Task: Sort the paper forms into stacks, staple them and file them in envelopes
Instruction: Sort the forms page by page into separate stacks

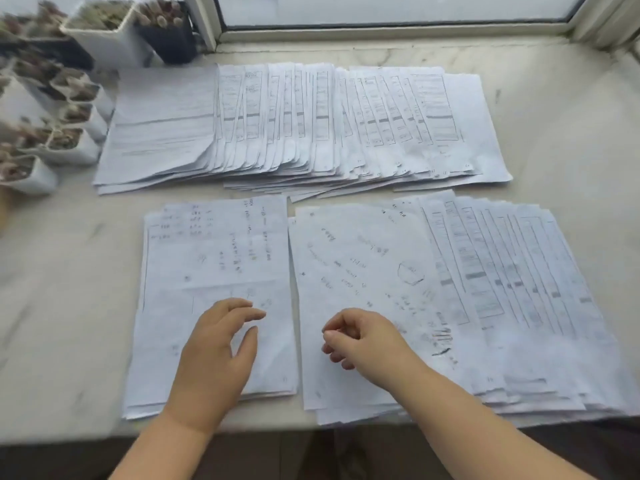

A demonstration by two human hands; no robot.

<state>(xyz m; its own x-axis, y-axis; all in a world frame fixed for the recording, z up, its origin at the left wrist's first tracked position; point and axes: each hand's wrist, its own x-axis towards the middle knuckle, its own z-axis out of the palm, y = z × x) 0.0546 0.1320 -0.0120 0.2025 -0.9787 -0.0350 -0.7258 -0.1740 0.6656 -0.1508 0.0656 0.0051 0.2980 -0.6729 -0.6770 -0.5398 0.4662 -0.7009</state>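
Head view shows thin white handwritten paper sheets (214, 271) stacked near the pale marble sill's (62, 289) front edge; light, limp, easily creased, best lifted by a corner. Left hand (214, 355) hovers spread; right hand (360, 341) curls loosely, seemingly holding nothing.

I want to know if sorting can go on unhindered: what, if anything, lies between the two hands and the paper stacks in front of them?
Nothing visible. The left hand is right over the near left stack, and the right hand over the near right stack.
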